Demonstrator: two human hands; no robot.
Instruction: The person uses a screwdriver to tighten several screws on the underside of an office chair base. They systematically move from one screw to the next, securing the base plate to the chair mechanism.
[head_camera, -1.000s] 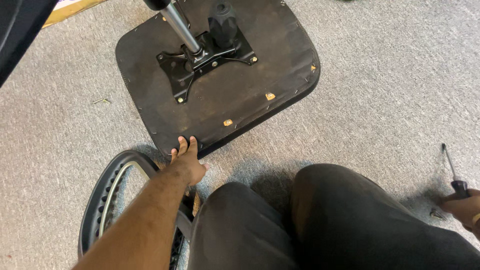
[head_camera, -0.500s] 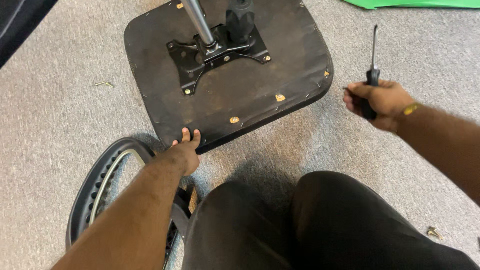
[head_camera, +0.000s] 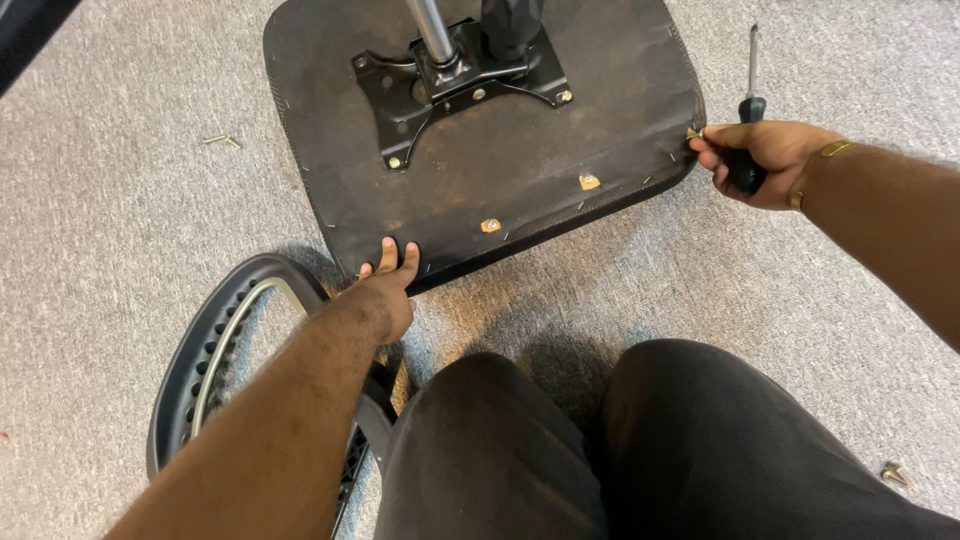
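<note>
An upturned office chair seat (head_camera: 500, 170) lies on the grey carpet, its dark underside up, with a black metal mounting plate (head_camera: 460, 85) and a chrome column (head_camera: 432, 28) bolted in the middle. My left hand (head_camera: 385, 290) grips the seat's near edge, fingers curled onto the underside. My right hand (head_camera: 765, 160) holds a black-handled screwdriver (head_camera: 751, 95), shaft pointing away from me, and its fingertips touch the seat's right corner. Small brass fittings (head_camera: 590, 181) dot the seat's near edge.
A black curved plastic frame (head_camera: 215, 345) with a metal rim lies on the carpet by my left forearm. My legs in dark trousers (head_camera: 620, 450) fill the bottom. Loose screws (head_camera: 895, 475) lie at lower right, another (head_camera: 222, 140) left of the seat.
My right hand picked up the screwdriver from the carpet at the right and brought it up to the seat's right corner. My left hand stayed on the seat's near edge.
</note>
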